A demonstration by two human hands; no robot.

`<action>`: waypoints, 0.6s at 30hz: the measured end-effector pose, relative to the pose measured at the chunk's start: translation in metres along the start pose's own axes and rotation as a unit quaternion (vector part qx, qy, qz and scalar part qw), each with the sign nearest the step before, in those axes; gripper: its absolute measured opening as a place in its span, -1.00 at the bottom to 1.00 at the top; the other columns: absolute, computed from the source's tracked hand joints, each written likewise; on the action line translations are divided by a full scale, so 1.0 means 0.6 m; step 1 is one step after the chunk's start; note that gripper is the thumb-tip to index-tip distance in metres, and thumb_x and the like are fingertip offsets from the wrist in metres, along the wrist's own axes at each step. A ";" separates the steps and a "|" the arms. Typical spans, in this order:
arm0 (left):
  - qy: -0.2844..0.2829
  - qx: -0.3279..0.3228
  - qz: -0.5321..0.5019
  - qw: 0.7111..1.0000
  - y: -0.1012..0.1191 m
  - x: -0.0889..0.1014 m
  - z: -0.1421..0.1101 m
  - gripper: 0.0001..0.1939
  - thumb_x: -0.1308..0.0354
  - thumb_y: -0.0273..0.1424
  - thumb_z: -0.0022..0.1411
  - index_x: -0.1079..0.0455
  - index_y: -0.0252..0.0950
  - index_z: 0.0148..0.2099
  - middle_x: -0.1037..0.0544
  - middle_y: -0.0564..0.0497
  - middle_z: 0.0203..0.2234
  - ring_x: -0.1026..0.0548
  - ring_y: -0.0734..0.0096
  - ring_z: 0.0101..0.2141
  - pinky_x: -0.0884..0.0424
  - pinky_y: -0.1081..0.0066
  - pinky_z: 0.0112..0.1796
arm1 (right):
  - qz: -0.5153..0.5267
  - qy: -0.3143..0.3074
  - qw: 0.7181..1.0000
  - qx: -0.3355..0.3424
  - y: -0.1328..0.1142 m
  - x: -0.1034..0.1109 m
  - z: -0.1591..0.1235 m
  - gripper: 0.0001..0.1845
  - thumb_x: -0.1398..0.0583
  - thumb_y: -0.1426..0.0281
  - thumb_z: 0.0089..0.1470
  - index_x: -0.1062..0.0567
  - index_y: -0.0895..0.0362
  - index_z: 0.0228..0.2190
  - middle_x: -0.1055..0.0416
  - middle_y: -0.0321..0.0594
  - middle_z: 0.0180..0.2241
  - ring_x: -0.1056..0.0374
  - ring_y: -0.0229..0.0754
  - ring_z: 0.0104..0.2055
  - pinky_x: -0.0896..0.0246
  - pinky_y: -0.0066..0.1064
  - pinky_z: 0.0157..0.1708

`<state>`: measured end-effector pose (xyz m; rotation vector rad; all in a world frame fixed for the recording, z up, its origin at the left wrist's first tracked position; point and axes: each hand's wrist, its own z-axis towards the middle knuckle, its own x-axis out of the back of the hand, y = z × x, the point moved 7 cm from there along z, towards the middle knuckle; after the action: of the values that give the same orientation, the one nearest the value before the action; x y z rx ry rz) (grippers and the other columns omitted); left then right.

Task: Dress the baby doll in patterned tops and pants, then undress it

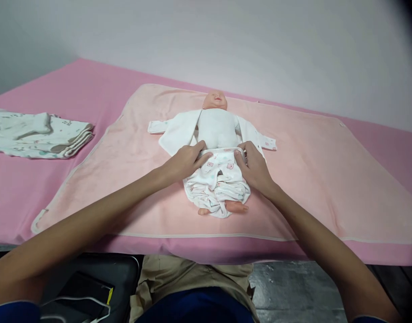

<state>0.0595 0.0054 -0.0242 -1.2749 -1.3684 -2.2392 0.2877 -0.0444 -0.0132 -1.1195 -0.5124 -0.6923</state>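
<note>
A baby doll (217, 128) lies on its back, head toward the wall, with a white cloth body. Its white long-sleeved baby shirt (180, 130) is spread open to both sides. Printed baby pants (214, 172) cover its hips and bunch around the legs, with the feet sticking out below. My left hand (188, 160) pinches the waistband on the left side, thumb on top. On the right side, my right hand (254, 166) grips the same waistband between thumb and fingers.
Under the doll is a peach blanket (310, 179) with pale edging, on a pink-covered table (101, 80). Folded printed baby clothes (41, 134) lie at the far left. Below the front edge, a dark chair (121, 273) holds a black item and a white cable.
</note>
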 end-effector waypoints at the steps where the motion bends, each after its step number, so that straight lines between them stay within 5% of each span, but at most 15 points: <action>1: 0.002 0.001 -0.001 1.000 0.001 -0.003 0.005 -0.65 -0.03 -0.07 0.62 -0.19 -0.16 -0.20 -0.30 0.13 -0.54 -0.34 0.30 -0.48 -0.17 0.30 -0.34 | 0.006 -0.003 1.000 -0.011 0.006 -0.003 0.010 -0.72 -0.08 0.10 0.52 -0.30 -0.01 -0.22 -0.44 -0.24 -0.22 -0.32 -0.07 -0.24 -0.18 -0.21 -0.17; 7: 0.094 -0.095 0.024 0.991 0.019 0.019 0.016 -0.73 -0.01 -0.17 0.62 -0.26 -0.20 -0.15 -0.48 -0.08 -0.16 -0.45 0.23 -0.21 -0.34 0.24 -0.16 | 0.076 -0.050 0.995 -0.044 0.033 -0.020 0.046 -0.58 -0.16 0.00 0.44 -0.28 0.01 -0.34 -0.27 -0.38 -0.43 -0.15 -0.17 -0.36 -0.04 -0.31 -0.28; 11: 0.096 0.003 -0.053 0.994 -0.011 0.026 0.043 -0.69 -0.10 -0.14 0.59 -0.24 -0.19 -0.21 -0.34 0.12 -0.47 -0.32 0.36 -0.41 -0.20 0.30 -0.29 | 0.238 -0.106 0.961 -0.094 0.069 -0.038 0.072 -0.46 -0.28 -0.12 0.30 -0.32 0.04 -0.38 -0.24 -0.42 -0.43 -0.12 -0.25 -0.38 -0.02 -0.37 -0.32; 14: 0.097 0.081 -0.162 0.979 -0.042 0.012 0.048 -0.60 -0.25 -0.04 0.49 -0.32 -0.22 -0.25 -0.41 0.11 -0.46 -0.35 0.40 -0.40 -0.22 0.35 -0.31 | 0.319 -0.140 0.926 -0.147 0.096 -0.056 0.072 -0.35 -0.41 -0.21 0.14 -0.34 0.05 -0.44 -0.21 -0.44 -0.48 -0.06 -0.29 -0.42 0.01 -0.40 -0.38; 18: 0.090 0.172 -0.366 0.910 -0.068 -0.032 0.031 -0.41 -0.35 0.21 0.33 -0.39 -0.23 -0.22 -0.55 0.03 -0.39 -0.50 0.33 -0.34 -0.39 0.36 -0.30 | 0.434 -0.114 0.870 -0.204 0.096 -0.084 0.047 -0.42 -0.50 -0.15 0.07 -0.45 0.02 -0.41 -0.33 -0.37 -0.48 -0.23 -0.19 -0.39 -0.23 -0.34 -0.34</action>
<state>0.0581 0.0381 -0.0603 -0.4480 -2.3025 -2.2683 0.2941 0.0094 -0.0741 -1.6716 -0.0074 0.1444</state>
